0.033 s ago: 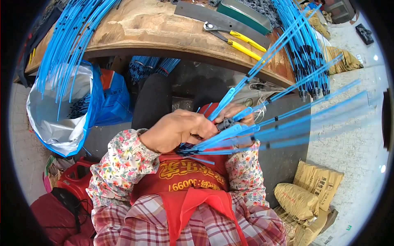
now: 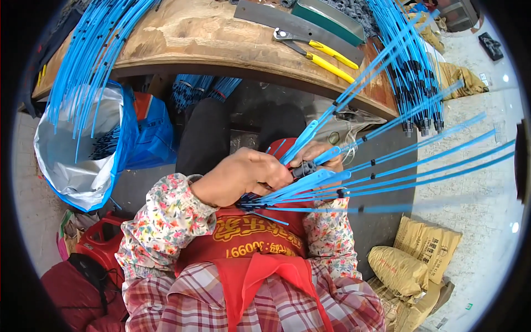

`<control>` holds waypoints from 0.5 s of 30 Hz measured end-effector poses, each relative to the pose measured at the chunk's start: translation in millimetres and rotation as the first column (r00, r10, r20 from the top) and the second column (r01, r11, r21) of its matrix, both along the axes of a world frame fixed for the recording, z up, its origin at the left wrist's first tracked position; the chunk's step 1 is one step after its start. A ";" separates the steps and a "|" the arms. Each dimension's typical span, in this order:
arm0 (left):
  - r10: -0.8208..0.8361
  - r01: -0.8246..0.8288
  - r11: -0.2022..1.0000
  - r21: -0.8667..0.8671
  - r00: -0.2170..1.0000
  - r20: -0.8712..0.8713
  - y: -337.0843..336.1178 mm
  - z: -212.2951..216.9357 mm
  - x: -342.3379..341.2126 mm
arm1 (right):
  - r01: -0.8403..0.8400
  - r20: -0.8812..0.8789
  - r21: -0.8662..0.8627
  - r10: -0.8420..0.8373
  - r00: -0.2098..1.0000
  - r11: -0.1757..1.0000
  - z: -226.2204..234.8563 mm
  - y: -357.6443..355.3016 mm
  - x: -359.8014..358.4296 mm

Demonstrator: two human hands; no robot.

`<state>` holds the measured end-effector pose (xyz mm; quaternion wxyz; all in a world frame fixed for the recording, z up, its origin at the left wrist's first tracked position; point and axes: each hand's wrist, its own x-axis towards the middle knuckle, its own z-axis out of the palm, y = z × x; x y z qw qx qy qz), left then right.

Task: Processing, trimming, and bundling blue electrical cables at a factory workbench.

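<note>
A fan of long, thin blue plastic strips (image 2: 420, 170) with small black bands spreads out to the right of my hands. Its flat, wider blue ends (image 2: 310, 181) lie between them, in front of my red apron. My left hand (image 2: 238, 176) is closed, knuckles up, on the gathered strips, whose dark ends (image 2: 247, 202) poke out below it. With bent fingers, my right hand (image 2: 323, 154) grips a small dark grey plastic piece (image 2: 303, 169) amid the strips, close to my left fingertips. The strips partly cover the right fingers.
On the wooden bench (image 2: 193, 41) ahead lie yellow-handled pliers (image 2: 315, 52), a metal plate (image 2: 265, 22) and a green tray (image 2: 329, 22). Blue strip bundles (image 2: 105, 55) overhang its left; others (image 2: 415, 83) hang right. A white-lined bag (image 2: 77, 149) stands left, brown sacks (image 2: 409, 265) right.
The lower strips on the right have swung and fanned out, some now sharper and one still blurred. Both hands keep nearly the same place and grip.
</note>
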<state>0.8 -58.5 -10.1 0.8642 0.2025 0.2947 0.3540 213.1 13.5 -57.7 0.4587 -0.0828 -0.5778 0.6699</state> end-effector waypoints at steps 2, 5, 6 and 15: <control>0.005 0.004 0.991 0.136 0.998 -0.062 -1.5 -3.4 8.1 | -0.031 -0.019 0.031 0.032 0.999 0.999 -3.0 -0.2 6.0; 0.049 0.031 0.915 0.402 0.981 -0.188 -4.4 -3.0 21.3 | -0.041 -0.009 0.058 0.042 0.999 0.997 -3.9 -3.7 15.2; 0.056 0.081 0.890 0.449 0.957 -0.283 -4.8 2.6 22.6 | -0.036 -0.001 0.076 0.037 0.999 0.996 -2.2 -5.4 17.1; 0.351 -0.013 0.740 0.672 0.861 -0.369 -17.0 -4.6 39.6 | 0.021 -0.079 -0.176 -0.036 0.996 0.984 4.4 -28.4 15.1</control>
